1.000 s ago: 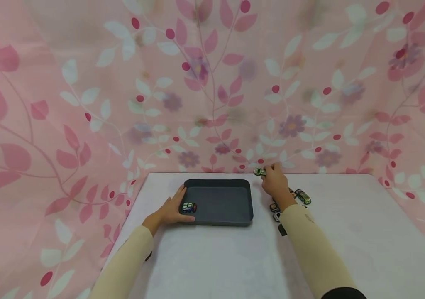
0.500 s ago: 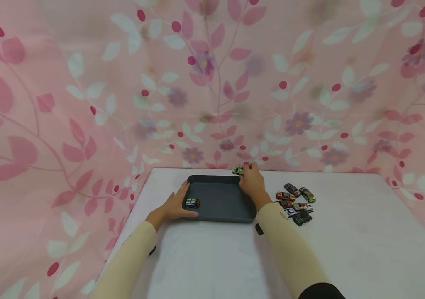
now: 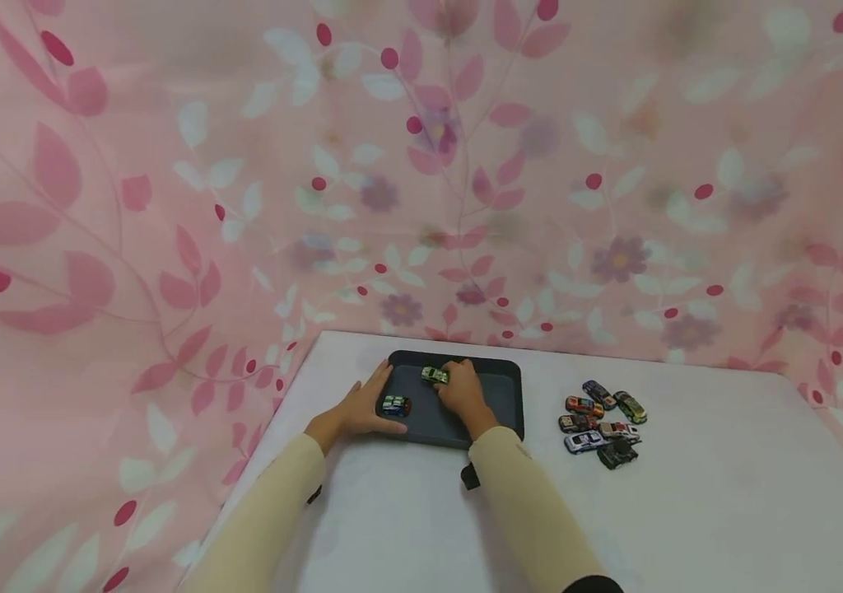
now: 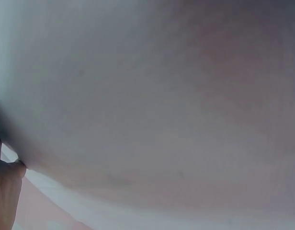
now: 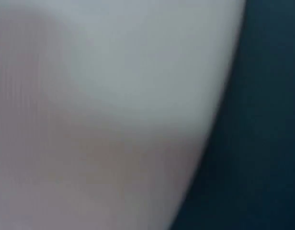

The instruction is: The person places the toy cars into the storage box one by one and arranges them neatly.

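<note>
A green and white toy car (image 3: 434, 375) is pinched in the fingers of my right hand (image 3: 462, 391), over the back part of the dark grey tray (image 3: 505, 403). Against the tray's left side rests my left hand (image 3: 362, 408), its fingers stretched along the rim and its thumb at the front edge. A second toy car (image 3: 396, 404), blue with a pale roof, sits in the tray close to that hand. In the left wrist view only a bit of the left hand (image 4: 6, 191) shows. The right wrist view is blurred, with a dark surface (image 5: 262, 124) along its right side.
Right of the tray, several toy cars (image 3: 584, 403) lie bunched on the white tabletop (image 3: 710, 478). A pink floral cloth (image 3: 540, 206) hangs behind the table and along its left side.
My right hand has carried the green toy car leftward, from beyond the tray's back right corner to over the tray. The bunched cars came out from behind the right arm. My left hand stays at the tray.
</note>
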Action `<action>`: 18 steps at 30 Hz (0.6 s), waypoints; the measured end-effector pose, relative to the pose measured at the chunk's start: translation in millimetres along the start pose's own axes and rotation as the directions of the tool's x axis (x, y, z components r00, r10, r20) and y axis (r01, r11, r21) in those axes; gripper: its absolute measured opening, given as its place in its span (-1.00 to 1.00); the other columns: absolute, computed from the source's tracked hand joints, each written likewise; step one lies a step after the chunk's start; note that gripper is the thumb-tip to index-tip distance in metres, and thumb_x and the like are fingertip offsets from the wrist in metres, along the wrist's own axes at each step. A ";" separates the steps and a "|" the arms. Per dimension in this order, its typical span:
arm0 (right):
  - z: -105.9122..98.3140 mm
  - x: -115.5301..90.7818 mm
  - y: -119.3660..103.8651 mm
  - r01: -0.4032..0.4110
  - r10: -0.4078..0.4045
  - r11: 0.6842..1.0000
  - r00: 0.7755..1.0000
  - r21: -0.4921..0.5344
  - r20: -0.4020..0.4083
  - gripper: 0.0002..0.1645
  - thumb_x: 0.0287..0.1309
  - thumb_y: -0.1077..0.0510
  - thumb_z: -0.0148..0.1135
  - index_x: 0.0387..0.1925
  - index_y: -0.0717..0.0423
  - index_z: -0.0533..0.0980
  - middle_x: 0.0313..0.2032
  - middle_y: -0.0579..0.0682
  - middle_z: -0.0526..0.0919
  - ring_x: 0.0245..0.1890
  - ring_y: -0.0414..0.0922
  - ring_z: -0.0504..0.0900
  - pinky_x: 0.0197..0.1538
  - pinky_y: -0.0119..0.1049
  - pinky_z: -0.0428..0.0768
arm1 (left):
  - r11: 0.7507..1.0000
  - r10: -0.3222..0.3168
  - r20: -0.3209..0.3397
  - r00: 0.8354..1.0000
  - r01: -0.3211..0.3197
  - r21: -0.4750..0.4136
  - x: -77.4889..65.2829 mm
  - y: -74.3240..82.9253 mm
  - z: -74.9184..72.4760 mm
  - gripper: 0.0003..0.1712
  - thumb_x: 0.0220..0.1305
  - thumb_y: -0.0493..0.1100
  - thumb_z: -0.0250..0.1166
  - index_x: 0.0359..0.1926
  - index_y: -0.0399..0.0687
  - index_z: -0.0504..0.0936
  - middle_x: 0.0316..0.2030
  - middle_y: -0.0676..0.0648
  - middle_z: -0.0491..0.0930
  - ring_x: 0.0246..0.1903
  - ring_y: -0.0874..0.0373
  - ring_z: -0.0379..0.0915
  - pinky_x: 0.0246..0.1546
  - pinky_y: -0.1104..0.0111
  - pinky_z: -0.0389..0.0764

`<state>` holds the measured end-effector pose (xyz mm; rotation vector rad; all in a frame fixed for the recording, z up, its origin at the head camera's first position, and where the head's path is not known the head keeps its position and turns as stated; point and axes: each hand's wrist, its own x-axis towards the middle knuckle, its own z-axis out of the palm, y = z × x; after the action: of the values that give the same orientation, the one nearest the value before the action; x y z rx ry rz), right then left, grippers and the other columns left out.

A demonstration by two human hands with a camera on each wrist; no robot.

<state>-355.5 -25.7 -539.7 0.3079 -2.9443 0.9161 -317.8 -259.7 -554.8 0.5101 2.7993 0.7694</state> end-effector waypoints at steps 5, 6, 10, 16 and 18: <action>21.9 -5.5 -3.2 -0.030 0.031 0.994 0.999 0.105 -0.009 -0.58 0.07 0.16 0.47 -0.01 0.18 0.64 -0.04 0.22 0.58 -0.03 0.15 0.60 0.10 0.06 0.57 | 0.999 0.010 0.045 0.999 -0.012 0.051 -1.0 0.3 0.4 0.54 -0.13 0.59 0.34 0.59 -0.01 -0.32 0.59 -0.03 -0.39 0.56 0.02 -0.21 0.48 -0.19 -0.15; 24.5 -4.8 -4.9 -0.023 0.024 0.991 1.000 0.129 -0.008 -0.59 0.07 0.16 0.47 -0.02 0.18 0.64 -0.05 0.21 0.58 -0.02 0.15 0.60 0.11 0.05 0.56 | 0.999 0.007 0.037 0.999 -0.009 0.045 -1.5 0.8 -0.5 0.53 -0.13 0.58 0.35 0.59 -0.01 -0.30 0.59 -0.04 -0.37 0.56 0.01 -0.18 0.47 -0.20 -0.14; 28.6 0.5 -12.5 -0.005 0.003 0.980 1.000 0.200 0.008 -0.62 0.06 0.18 0.47 -0.05 0.18 0.65 -0.05 0.17 0.66 0.02 0.13 0.61 0.14 0.01 0.56 | 0.999 -0.011 0.018 1.000 0.010 0.042 -1.8 1.9 -3.7 0.52 -0.12 0.55 0.37 0.59 0.00 -0.29 0.59 -0.01 -0.37 0.54 0.01 -0.10 0.48 -0.18 -0.12; 30.4 3.4 -20.7 -0.027 0.025 0.966 1.000 0.258 0.011 -0.67 0.10 0.19 0.39 -0.06 0.15 0.68 -0.08 0.10 0.72 0.01 0.06 0.64 0.13 -0.01 0.57 | 0.999 -0.010 0.003 1.000 0.010 0.050 0.9 0.0 -3.4 0.51 -0.10 0.55 0.36 0.59 0.00 -0.30 0.59 0.01 -0.39 0.52 0.02 -0.02 0.48 -0.15 -0.08; 32.5 1.3 -22.5 -0.036 0.030 0.960 0.999 0.278 0.026 -0.69 0.13 0.18 0.35 -0.06 0.12 0.69 -0.07 0.09 0.73 0.01 0.05 0.64 0.14 -0.01 0.57 | 0.999 -0.014 0.008 1.000 0.013 0.044 -0.5 -1.3 -2.7 0.52 -0.11 0.55 0.37 0.59 -0.01 -0.31 0.59 0.00 -0.39 0.53 0.01 -0.04 0.48 -0.15 -0.09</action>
<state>-351.6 -62.4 -553.8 0.2801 -2.8434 1.3438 -318.4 -262.1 -553.2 0.4999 2.8153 0.7023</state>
